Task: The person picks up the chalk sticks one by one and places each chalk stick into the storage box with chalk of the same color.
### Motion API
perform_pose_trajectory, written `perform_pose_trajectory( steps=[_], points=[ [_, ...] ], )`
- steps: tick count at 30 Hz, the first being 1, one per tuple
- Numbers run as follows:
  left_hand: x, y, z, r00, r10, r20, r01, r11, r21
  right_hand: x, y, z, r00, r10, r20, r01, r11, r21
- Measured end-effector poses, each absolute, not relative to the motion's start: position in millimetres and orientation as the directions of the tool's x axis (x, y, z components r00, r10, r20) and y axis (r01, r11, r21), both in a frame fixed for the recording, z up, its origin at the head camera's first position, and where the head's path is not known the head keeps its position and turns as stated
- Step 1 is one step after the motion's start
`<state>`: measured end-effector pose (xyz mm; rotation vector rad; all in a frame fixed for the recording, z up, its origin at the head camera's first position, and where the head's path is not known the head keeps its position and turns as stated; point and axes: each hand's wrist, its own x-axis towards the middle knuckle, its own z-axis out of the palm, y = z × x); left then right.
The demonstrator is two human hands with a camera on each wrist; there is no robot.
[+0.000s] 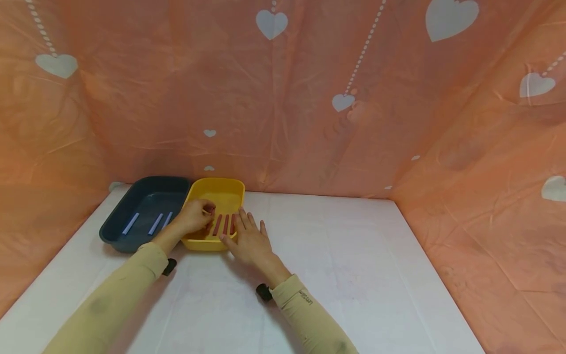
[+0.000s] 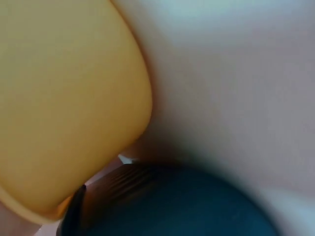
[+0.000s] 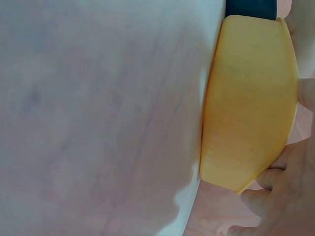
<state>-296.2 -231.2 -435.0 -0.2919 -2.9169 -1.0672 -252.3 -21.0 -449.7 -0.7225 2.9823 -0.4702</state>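
My left hand [image 1: 194, 216] reaches over the yellow tray [image 1: 216, 187], its fingers curled in a pinch on a small dark red stick [image 1: 211, 209], mostly hidden by the fingers. Several dark red sticks [image 1: 226, 224] lie side by side in the near part of that tray. With fingers spread, my right hand [image 1: 252, 243] rests at the tray's right near rim; in the right wrist view its fingers [image 3: 275, 179] touch the rim. The left wrist view shows only the outer walls of the yellow tray [image 2: 69, 88] and a dark tray [image 2: 187, 206].
On the left, against the yellow tray, stands the dark blue tray [image 1: 155, 189] with three pale lilac sticks [image 1: 155, 223] inside. Both trays sit on a white table [image 1: 345, 270] near its back edge. Orange heart-print sheeting [image 1: 300, 123] hangs behind and on both sides.
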Motion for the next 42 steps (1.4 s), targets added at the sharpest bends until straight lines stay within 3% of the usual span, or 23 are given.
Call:
perform_pose_trajectory(
  steps=[23, 29, 36, 42],
  points=[
    [-295.7, -220.5, -439.9, -0.992, 0.117, -0.047, 0.069, 0.818, 0.572, -249.6, -16.7, -448.9, -0.887, -0.461, 0.025, -0.447, 0.844, -0.297],
    [-295.6, -221.1, -438.5, -0.992, 0.112, -0.062, 0.058, 0.825, 0.563, -254.8, -15.3, -446.5, -0.887, -0.452, 0.096, -0.46, 0.84, -0.288],
    [-293.9, -219.2, -428.3, -0.988, 0.152, 0.011, 0.129, 0.791, 0.598, -261.5, 6.7, -433.1, -0.87, -0.435, 0.23, -0.488, 0.823, -0.29],
    [-271.1, -216.2, -415.8, -0.987, 0.11, 0.117, 0.157, 0.813, 0.561, -262.0, 40.0, -423.1, -0.855, -0.411, 0.316, -0.505, 0.796, -0.333]
  ],
)
